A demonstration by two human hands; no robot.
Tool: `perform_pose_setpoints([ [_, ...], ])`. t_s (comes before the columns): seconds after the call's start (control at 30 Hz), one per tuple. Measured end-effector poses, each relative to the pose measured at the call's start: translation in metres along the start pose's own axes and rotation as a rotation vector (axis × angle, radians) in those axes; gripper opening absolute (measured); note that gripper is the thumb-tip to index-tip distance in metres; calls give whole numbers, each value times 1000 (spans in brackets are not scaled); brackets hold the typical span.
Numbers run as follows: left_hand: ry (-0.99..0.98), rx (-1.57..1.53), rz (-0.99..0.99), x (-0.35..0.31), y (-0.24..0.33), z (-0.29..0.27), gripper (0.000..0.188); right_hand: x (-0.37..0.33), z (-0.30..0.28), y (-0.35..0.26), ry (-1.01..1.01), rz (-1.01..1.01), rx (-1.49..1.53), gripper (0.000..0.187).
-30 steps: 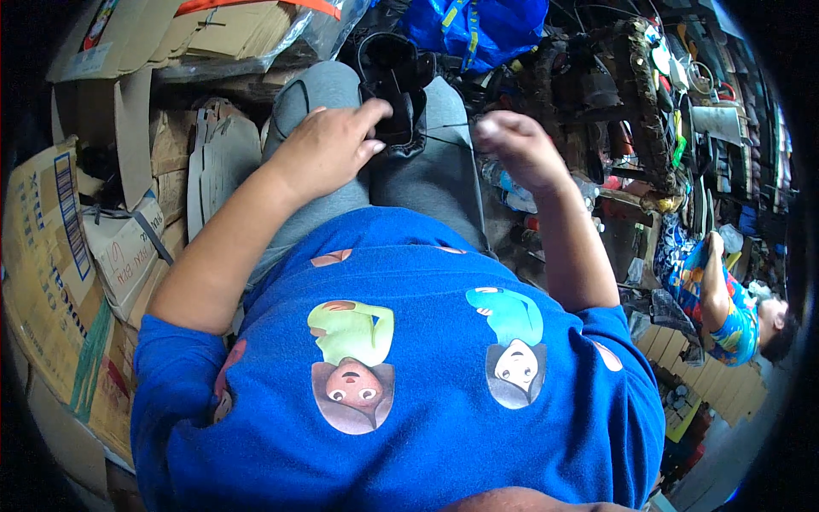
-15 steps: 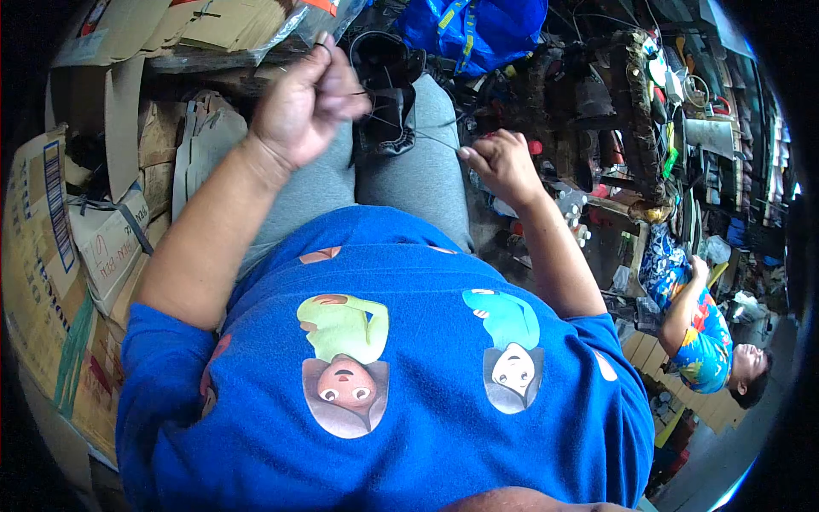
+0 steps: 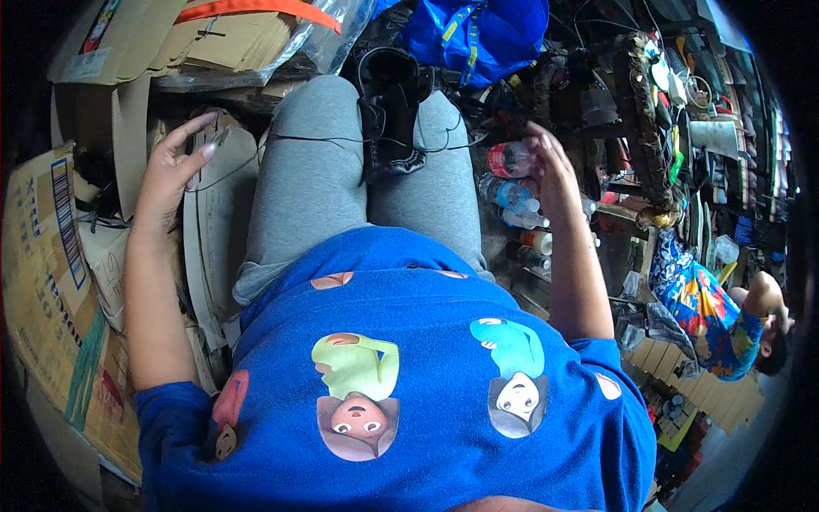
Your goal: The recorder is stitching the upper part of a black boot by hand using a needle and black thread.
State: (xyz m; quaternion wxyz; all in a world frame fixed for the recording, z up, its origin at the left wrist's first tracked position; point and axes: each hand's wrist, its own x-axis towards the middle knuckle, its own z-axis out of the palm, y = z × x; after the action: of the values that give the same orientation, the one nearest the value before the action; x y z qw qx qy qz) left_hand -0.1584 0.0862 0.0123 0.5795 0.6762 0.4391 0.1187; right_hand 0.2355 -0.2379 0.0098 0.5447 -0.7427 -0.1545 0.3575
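Note:
A black leather shoe (image 3: 392, 128) is wedged between my knees, its opening away from me. A thin black cord (image 3: 320, 138) runs out of it to both sides across my grey trousers. My left hand (image 3: 175, 171) is held out to the left, thumb and forefinger apart. One end of the cord curves down to the heel of that hand; its curled lower fingers are partly hidden. On the right, my right hand (image 3: 553, 162) is raised with fingers stretched. The other cord end trails toward it, and I cannot see whether it touches.
Several plastic bottles (image 3: 512, 194) lie beside my right knee. A blue bag (image 3: 478, 34) sits ahead, and cardboard (image 3: 230, 47) with an orange strip is at the far left. Cartons (image 3: 51, 256) line the left side. Another person (image 3: 717, 316) is at the right.
Both hands have moved apart, the left one down and outward from above the shoe, with its pinch opened. The cord now lies across both knees. The other person has raised an arm.

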Motion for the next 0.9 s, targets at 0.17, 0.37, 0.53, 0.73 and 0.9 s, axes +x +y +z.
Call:
perform_pose_setpoints([
  [0.17,-67,464,458,51,35,70,32,11,90,-71,-499,-372,-590,57],
  [0.37,-142,778,506,91,68,140,36,30,131,-63,-627,-438,-1135,53],
  [0.53,-345,858,616,60,78,141,28,1,134,-55,-444,-347,-1182,40],
  [0.73,-168,779,723,53,76,153,29,-29,134,-45,-110,-584,-1154,31],
  [0.9,-379,413,904,51,79,171,30,-38,122,-60,-194,-717,-1225,28],
])
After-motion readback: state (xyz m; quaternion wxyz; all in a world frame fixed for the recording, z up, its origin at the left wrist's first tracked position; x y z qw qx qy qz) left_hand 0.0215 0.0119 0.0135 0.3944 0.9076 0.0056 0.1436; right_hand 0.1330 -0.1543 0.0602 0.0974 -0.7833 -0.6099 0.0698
